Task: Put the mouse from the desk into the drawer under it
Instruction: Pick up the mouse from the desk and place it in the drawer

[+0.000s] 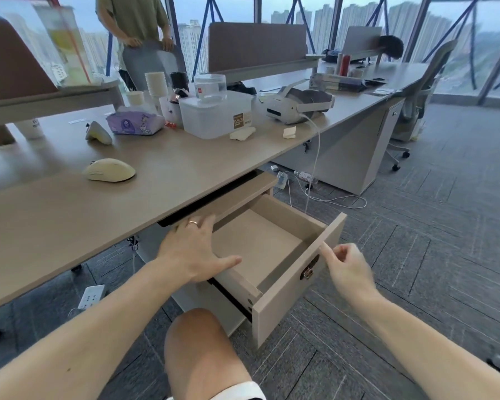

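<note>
A cream-coloured mouse lies on the beige desk, left of centre, with nothing touching it. Under the desk edge the top drawer stands pulled out, and its inside is bare. My left hand rests flat with spread fingers on the drawer's left side, just below the desk edge; it holds nothing. My right hand hovers at the drawer's front panel, index finger touching its top edge, other fingers loosely curled, nothing held.
A second grey mouse, a purple tissue pack, a plastic box, cups and a white headset crowd the desk's far side. A person stands behind a chair at the back. My knee is below the drawer. Cables lie on the floor.
</note>
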A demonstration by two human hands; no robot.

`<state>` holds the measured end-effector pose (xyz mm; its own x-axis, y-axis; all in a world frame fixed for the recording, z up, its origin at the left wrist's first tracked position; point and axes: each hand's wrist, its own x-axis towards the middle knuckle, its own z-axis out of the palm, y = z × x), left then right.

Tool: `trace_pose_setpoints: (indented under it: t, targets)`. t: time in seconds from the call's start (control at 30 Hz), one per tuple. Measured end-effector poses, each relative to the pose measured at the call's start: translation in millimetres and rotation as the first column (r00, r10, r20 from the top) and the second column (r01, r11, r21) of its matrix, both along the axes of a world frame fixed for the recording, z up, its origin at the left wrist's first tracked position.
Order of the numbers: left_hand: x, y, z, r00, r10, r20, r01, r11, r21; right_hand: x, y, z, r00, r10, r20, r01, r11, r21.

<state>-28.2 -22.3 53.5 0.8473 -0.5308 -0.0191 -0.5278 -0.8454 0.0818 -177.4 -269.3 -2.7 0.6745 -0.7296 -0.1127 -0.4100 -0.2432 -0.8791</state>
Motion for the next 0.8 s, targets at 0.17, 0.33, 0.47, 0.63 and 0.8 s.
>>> trace_pose_setpoints:
  t: [0.17,0.33,0.47,0.63,0.8]
  targets:
    - [5,17,50,0.984,-0.07,0.162,0.114,0.953,-0.282,33,24,68,0.948,0.309,0.078,-0.271,0.911,-0.311]
    - [53,92,66,0.98,0.182,0.086,-0.153,0.952,-0.266,89,76,103,0.83,0.558,0.001,-0.481,0.716,-0.506]
    - [81,166,54,0.943,0.333,-0.013,-0.329,0.926,-0.184,137,117,119,0.752,0.657,-0.048,-0.568,0.61,-0.553]
    - [89,211,40,0.906,0.424,0.0,-0.422,0.902,-0.09,204,163,123,0.667,0.74,-0.09,-0.63,0.495,-0.598]
    - [95,212,29,0.899,0.438,0.027,-0.429,0.891,-0.148,261,205,114,0.589,0.795,-0.142,-0.684,0.397,-0.612]
